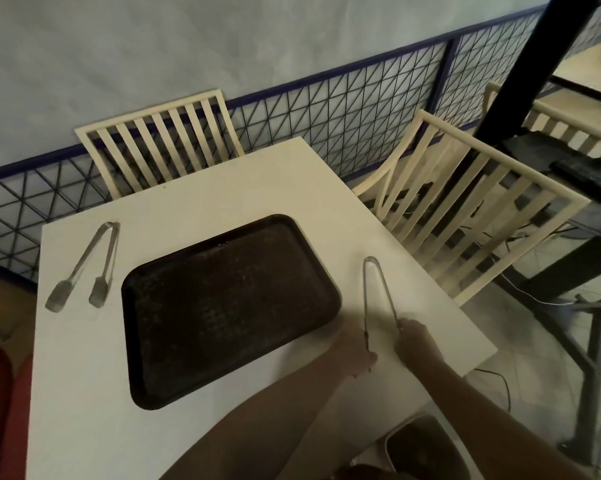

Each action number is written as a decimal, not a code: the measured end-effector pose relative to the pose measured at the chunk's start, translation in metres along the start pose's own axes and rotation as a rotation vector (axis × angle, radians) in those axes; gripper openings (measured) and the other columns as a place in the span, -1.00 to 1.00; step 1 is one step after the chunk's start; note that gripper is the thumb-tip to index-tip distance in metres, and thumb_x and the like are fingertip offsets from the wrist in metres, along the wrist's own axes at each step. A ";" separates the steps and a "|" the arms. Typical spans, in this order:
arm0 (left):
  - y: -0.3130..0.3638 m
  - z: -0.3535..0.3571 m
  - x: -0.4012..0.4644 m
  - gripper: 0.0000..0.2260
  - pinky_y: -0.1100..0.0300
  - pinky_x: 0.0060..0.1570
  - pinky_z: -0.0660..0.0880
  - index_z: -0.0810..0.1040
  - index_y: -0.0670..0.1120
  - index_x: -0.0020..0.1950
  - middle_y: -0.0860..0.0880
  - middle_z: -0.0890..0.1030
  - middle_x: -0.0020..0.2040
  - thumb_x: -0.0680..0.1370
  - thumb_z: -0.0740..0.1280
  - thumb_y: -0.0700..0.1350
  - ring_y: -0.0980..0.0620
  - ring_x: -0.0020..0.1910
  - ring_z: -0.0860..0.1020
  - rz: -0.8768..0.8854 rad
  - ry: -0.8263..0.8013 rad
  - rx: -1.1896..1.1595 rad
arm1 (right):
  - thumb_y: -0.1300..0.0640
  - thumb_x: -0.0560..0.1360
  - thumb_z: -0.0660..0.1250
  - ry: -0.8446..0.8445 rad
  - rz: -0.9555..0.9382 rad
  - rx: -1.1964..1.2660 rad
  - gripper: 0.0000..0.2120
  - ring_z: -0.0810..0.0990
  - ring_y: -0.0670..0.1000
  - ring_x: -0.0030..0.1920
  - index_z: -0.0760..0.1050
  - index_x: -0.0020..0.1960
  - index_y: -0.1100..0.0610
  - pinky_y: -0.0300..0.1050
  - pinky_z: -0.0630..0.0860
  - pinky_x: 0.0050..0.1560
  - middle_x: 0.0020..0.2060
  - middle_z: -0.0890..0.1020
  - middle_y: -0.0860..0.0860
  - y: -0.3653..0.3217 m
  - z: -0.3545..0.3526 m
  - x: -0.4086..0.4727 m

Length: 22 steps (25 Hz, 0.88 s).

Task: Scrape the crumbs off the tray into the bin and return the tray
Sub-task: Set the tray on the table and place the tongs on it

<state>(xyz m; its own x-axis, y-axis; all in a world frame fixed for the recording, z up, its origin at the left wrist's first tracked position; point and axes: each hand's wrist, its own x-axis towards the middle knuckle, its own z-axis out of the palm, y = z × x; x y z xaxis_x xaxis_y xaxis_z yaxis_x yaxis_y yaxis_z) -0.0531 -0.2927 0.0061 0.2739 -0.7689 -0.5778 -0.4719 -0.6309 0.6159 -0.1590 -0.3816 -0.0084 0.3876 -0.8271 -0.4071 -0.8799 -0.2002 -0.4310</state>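
One dark tray (228,308) lies on one white table (84,410). Two pairs of metal tongs are there: one pair (84,268) at the far left, another pair (378,296) to the right of the tray. Three slatted chairs show: one (160,143) at the far side, one (465,202) at the right, a third (569,129) far right. One bin (420,445) sits near right. Two hands appear, the left hand (357,355) and the right hand (415,339).

White table (195,188) underneath, dim light. Beyond the grip, a slatted cream chair (160,147); off to its right, another chair (465,216). Blue wire fence (344,109) behind, pale wall (153,46) above, cables on the floor (534,348).
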 end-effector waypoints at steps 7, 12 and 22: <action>-0.008 -0.034 -0.004 -0.69 0.13 0.06 0.49 0.41 -0.17 0.25 -0.15 0.55 0.11 0.51 0.25 -0.15 -0.11 0.09 0.55 0.068 0.302 -0.060 | 0.25 0.58 0.13 0.142 -0.188 0.030 -0.69 0.54 0.09 0.14 0.45 0.29 0.23 -0.09 0.46 0.19 0.17 0.56 0.15 -0.037 -0.008 0.005; -0.047 -0.083 -0.008 -0.66 0.08 0.14 0.51 0.46 -0.11 0.25 -0.14 0.59 0.11 0.48 0.30 -0.09 -0.09 0.10 0.57 -0.006 0.430 -0.072 | 0.20 0.58 0.17 0.086 -0.313 0.049 -0.65 0.51 0.10 0.20 0.42 0.34 0.18 -0.09 0.43 0.21 0.23 0.52 0.12 -0.099 0.003 0.022; -0.111 -0.114 -0.012 -0.73 0.19 0.06 0.49 0.48 -0.15 0.19 -0.13 0.61 0.06 0.50 0.29 -0.15 -0.08 0.05 0.58 -0.168 0.508 -0.078 | 0.16 0.56 0.14 -0.154 -0.435 -0.041 -0.64 0.51 0.12 0.21 0.45 0.32 0.17 -0.07 0.43 0.24 0.25 0.50 0.10 -0.165 0.059 0.052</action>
<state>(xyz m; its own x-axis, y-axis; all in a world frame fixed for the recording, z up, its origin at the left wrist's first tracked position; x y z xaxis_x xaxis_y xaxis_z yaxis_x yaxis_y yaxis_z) 0.0916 -0.2248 0.0056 0.7205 -0.5976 -0.3518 -0.3282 -0.7407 0.5862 0.0222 -0.3607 -0.0057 0.7564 -0.5751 -0.3116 -0.6357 -0.5341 -0.5574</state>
